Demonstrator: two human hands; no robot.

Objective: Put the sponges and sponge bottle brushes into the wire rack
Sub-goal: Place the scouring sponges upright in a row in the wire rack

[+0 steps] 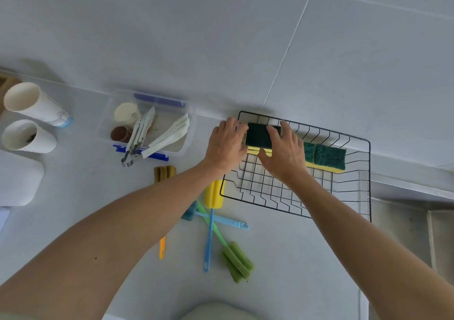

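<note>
Both hands (227, 142) (285, 151) are gripping a sponge (260, 136) in the rack (363, 172), right of center; 2 sponges (324, 156) sit inside, 3 brushes (213, 194) are waiting below.

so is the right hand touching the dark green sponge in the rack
Touching. The head view shows the right hand with fingers laid over the right end of the dark green sponge, inside the wire rack.

kitchen: tiled wall (344, 49), tongs (137, 135)
</note>
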